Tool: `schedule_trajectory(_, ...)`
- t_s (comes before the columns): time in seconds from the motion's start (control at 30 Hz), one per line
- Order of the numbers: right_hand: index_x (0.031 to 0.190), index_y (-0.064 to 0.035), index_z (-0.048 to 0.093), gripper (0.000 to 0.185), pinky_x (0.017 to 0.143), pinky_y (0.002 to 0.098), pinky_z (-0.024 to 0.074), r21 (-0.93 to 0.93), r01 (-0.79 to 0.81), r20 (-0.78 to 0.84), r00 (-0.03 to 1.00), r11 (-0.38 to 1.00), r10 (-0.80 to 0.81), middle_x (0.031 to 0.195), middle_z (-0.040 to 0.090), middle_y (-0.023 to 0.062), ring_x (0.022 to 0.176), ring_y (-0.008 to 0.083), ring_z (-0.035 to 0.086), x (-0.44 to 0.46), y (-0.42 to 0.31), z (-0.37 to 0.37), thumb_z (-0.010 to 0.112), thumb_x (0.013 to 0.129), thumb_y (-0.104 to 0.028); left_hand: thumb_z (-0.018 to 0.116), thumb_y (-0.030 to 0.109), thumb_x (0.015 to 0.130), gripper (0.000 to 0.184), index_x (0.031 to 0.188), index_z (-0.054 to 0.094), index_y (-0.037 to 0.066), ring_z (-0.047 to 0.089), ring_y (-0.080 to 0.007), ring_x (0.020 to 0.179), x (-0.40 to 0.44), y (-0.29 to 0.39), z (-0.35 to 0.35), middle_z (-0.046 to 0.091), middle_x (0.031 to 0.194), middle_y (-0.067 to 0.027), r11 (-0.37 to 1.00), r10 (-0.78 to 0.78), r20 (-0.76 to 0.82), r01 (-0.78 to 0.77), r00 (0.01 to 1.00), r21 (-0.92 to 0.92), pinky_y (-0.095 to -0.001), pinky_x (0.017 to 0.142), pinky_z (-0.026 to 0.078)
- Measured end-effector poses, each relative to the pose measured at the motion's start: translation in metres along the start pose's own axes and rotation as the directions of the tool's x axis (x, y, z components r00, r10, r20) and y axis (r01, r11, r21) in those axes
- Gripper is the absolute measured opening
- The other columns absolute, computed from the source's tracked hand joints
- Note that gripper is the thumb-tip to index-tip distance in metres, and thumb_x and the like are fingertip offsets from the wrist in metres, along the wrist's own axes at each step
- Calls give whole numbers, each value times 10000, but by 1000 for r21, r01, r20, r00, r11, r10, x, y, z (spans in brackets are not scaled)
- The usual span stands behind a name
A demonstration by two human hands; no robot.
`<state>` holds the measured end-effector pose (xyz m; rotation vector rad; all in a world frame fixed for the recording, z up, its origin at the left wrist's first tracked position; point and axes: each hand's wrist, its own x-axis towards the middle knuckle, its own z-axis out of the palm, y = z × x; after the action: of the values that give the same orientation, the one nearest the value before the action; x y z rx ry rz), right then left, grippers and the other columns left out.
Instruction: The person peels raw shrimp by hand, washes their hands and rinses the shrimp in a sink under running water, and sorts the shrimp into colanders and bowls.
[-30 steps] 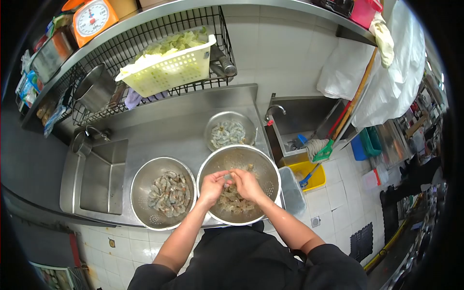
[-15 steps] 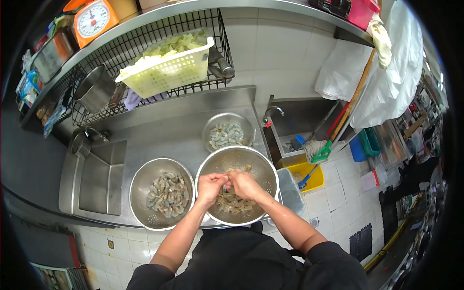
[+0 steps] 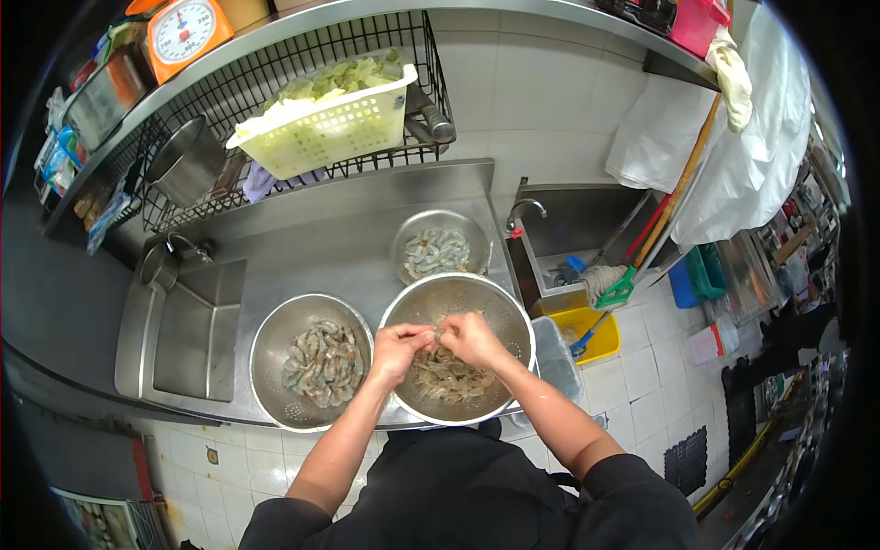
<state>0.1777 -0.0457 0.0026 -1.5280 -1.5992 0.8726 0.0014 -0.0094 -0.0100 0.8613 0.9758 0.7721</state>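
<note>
My left hand [image 3: 403, 353] and my right hand [image 3: 469, 339] meet above a large steel colander [image 3: 504, 316], fingertips pinched around a small shrimp [image 3: 437, 336] that the fingers mostly hide. Brownish shrimp shells [image 3: 451, 378] lie in the colander below. To the left, a second steel colander [image 3: 270, 348] holds a heap of grey unpeeled shrimp [image 3: 323, 365]. Behind the hands, a smaller steel bowl [image 3: 401, 240] contains pale peeled shrimp [image 3: 436, 250].
A steel sink [image 3: 197, 330] is at the left end of the counter. Above hangs a wire rack with a basket [image 3: 321, 137] of leafy greens. A lower sink, a yellow bucket [image 3: 600, 339] and long-handled tools stand at right. Another person's dark-clothed leg [image 3: 793, 339] shows far right.
Both hands stay over the colander, with the fingers shifted slightly around the shrimp and the right fingers curled in more. The whole view has moved a little.
</note>
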Motion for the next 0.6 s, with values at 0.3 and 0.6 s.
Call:
schedule_trajectory(0.3, 906, -5, 695, 209, 801, 438, 499, -428, -60, 347, 910, 902, 225, 887, 670, 237, 881, 378, 648, -14, 60, 10, 611, 781, -151, 624, 84, 906, 404, 1264, 497, -55, 643, -229, 967, 35, 39, 5, 619, 1171, -175, 920, 267, 12, -251, 964, -303, -356, 795, 569)
schedule_trajectory(0.6, 949, -18, 682, 235, 842, 444, 487, -318, -97, 347, 914, 943, 211, 920, 667, 231, 918, 382, 635, -22, 39, 8, 620, 839, -216, 607, 187, 830, 268, 970, 647, -37, 676, -337, 830, 50, 82, -134, 681, 921, -202, 140, 331, -50, 4, 942, 990, -392, 785, 534)
